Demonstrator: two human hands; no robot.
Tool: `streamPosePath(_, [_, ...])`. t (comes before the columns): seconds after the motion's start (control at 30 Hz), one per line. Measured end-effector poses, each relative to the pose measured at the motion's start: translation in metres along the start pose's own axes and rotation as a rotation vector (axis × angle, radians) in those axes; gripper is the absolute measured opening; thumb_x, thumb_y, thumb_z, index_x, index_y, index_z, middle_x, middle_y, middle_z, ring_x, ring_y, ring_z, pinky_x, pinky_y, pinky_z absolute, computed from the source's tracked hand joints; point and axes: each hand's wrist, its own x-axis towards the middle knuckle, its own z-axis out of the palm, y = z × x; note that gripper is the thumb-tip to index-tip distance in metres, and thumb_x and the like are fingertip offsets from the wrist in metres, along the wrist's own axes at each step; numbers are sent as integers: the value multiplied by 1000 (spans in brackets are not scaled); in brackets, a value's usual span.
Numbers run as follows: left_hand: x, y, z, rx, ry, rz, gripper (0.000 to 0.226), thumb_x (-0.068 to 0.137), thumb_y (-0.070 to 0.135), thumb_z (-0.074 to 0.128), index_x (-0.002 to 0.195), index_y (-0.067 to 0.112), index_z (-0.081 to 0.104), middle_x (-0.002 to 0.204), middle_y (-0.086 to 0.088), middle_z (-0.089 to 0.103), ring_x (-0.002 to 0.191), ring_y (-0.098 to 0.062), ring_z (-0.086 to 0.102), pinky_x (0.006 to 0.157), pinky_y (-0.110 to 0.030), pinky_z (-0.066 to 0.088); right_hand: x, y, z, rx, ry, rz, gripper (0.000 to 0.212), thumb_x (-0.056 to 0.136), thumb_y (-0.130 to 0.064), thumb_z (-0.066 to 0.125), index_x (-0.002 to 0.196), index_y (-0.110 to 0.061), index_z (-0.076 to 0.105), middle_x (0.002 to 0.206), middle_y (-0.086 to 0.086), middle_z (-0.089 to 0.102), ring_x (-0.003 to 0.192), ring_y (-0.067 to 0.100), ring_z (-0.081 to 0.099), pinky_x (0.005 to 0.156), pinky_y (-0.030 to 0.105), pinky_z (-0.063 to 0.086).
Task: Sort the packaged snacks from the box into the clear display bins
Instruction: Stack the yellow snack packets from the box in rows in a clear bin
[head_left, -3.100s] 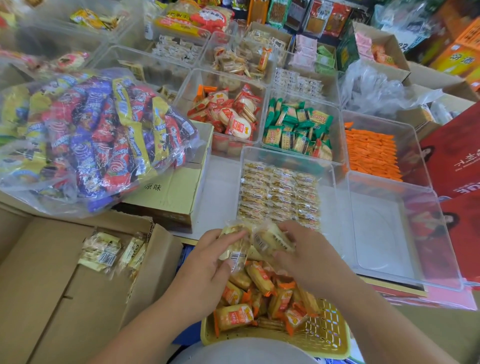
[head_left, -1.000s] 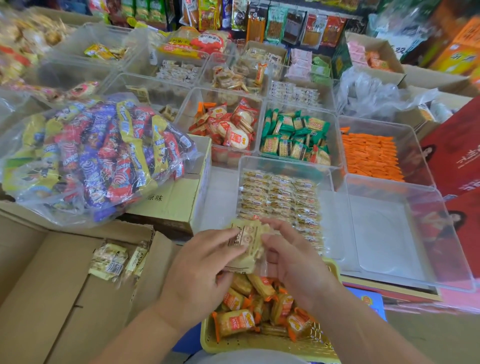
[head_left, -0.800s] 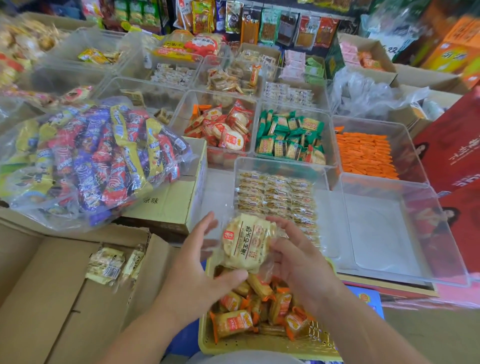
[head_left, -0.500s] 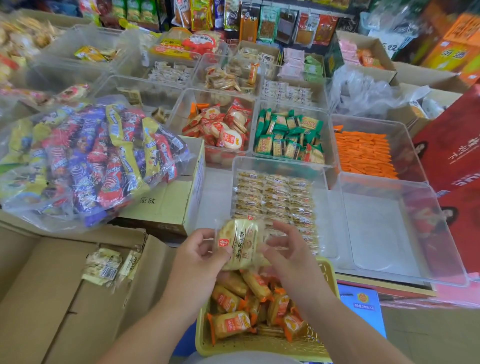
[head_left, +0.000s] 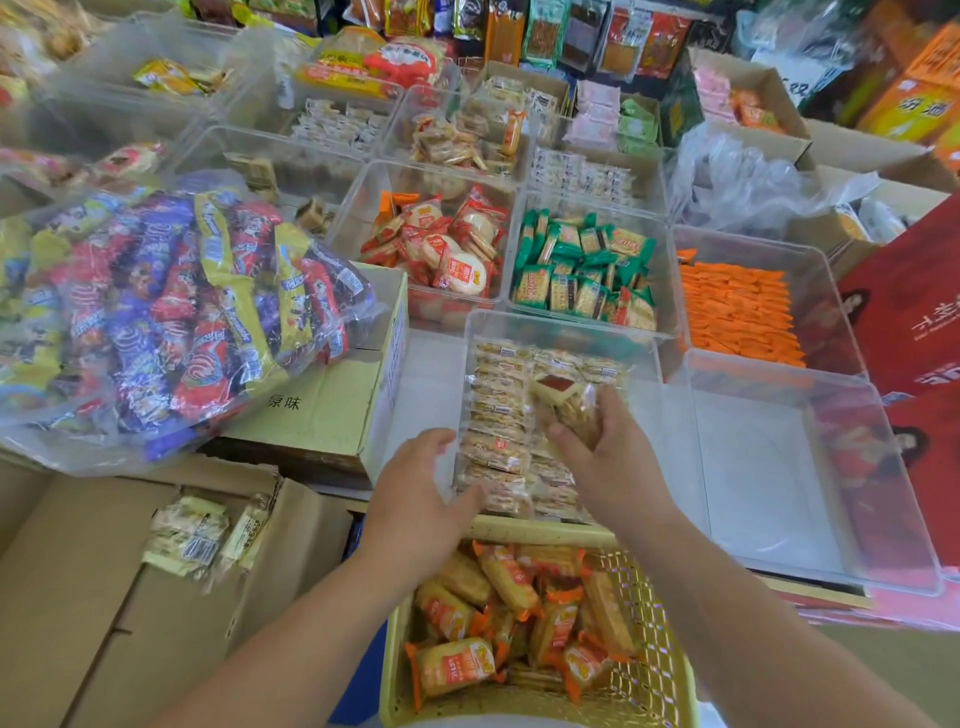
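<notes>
My right hand (head_left: 608, 457) grips a pale yellow snack packet (head_left: 563, 402) over the clear bin (head_left: 561, 325) that holds rows of the same beige packets. My left hand (head_left: 415, 499) hovers empty, fingers relaxed, at that bin's near left corner. Below both hands sits a yellow basket (head_left: 660, 691) with several orange-wrapped snacks. To the left, a cardboard box (head_left: 93, 597) holds a few pale packets (head_left: 189, 535).
An empty clear bin (head_left: 779, 483) stands right of the beige one. Behind are bins of red-white crackers (head_left: 447, 249), green packets (head_left: 587, 275) and orange sticks (head_left: 737, 312). A large clear bag of colourful candy (head_left: 166, 306) lies on a closed carton (head_left: 322, 410) at left.
Both hands held the pale packet above the basket. Now my left hand has let go, and my right hand has carried the packet forward over the beige-packet bin.
</notes>
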Motion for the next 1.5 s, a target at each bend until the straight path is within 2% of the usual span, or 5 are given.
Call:
streamPosePath(0.6, [39, -37, 25, 127, -249, -259, 64, 98, 50, 60, 153, 21, 44, 118, 9, 58, 101, -11, 53, 83, -25, 40, 70, 8, 70, -686, -710, -111, 25, 105, -36, 32, 110, -15, 46, 112, 13, 58, 95, 29, 54, 85, 44, 50])
streamPosePath(0.83, [23, -35, 16, 127, -242, -188, 75, 98, 56, 57, 160, 25, 30, 158, 1, 45, 139, -20, 48, 110, -33, 41, 63, 8, 70, -753, -693, -112, 52, 106, -41, 27, 151, -14, 34, 151, 14, 45, 133, 37, 46, 106, 52, 43])
streamPosePath(1.07, [-39, -43, -42, 62, 77, 73, 46, 87, 66, 57, 130, 51, 53, 121, 36, 52, 114, 9, 53, 87, -18, 50, 47, -4, 77, -874, -496, -230, 62, 100, -60, 31, 156, -33, 25, 163, 0, 30, 150, 29, 22, 118, 54, 23])
streamPosePath(1.27, [-81, -90, -98, -149, 522, 16, 18, 83, 49, 62, 100, 43, 65, 96, 16, 65, 83, -7, 62, 66, -17, 48, -16, -50, 121, -602, -403, -586, 54, 97, -59, 37, 145, -35, 42, 154, -3, 38, 146, 24, 23, 119, 52, 28])
streamPosePath(1.5, [-71, -207, -141, -158, 560, -385, 49, 84, 41, 81, 126, 39, 57, 126, 4, 52, 110, -22, 61, 98, -50, 54, -77, -75, 175, -471, -662, -634, 44, 101, -50, 46, 145, -48, 42, 169, -6, 7, 153, 20, 17, 119, 46, 27])
